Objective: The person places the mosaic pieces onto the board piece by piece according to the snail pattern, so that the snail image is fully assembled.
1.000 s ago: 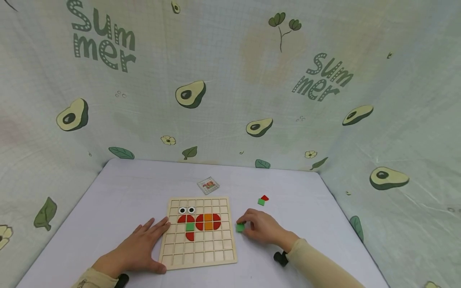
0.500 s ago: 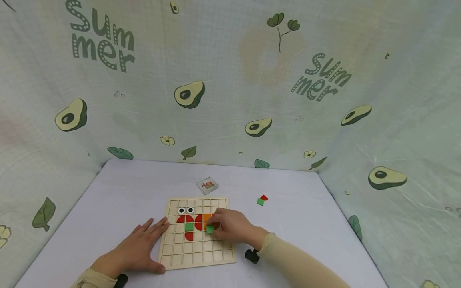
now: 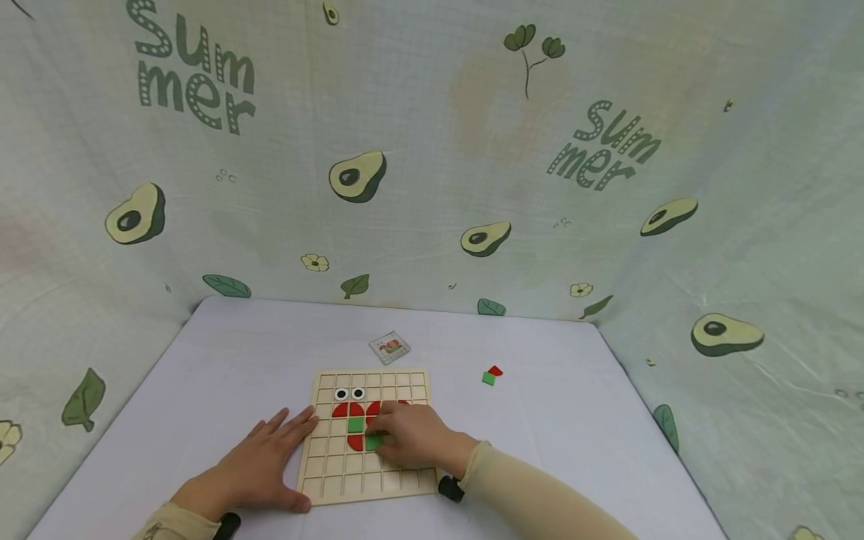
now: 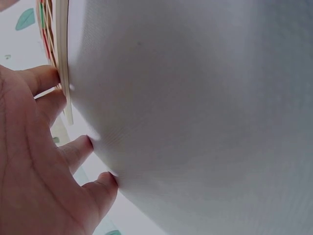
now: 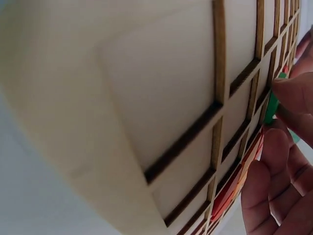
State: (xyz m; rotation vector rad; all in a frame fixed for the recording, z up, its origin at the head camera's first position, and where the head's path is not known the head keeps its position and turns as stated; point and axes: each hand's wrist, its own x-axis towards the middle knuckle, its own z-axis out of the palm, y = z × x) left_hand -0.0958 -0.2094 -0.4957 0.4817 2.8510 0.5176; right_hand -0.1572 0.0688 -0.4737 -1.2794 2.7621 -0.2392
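Observation:
A wooden grid board (image 3: 331,487) lies on the table with red curved pieces (image 3: 348,410), a green square (image 3: 355,425) and two eye pieces (image 3: 349,394) set in its cells. My right hand (image 3: 412,435) reaches over the middle of the board. Its thumb and fingers pinch a second green square tile (image 3: 373,443), seen edge-on as a green tile (image 5: 272,105) in the right wrist view, right beside the lower red piece. My left hand (image 3: 259,465) lies spread at the board's left edge, with fingertips (image 4: 51,76) against its side in the left wrist view. The orange pieces are hidden behind my right hand in the head view.
Behind the board lies a small picture card (image 3: 389,347). Farther right on the white table are a loose green square (image 3: 489,379) and a red piece (image 3: 496,370). A printed cloth wall (image 3: 418,187) surrounds the table.
My right hand has carried the green square tile left, from the table beside the board to a cell next to the lower red piece. My left hand has stayed in place.

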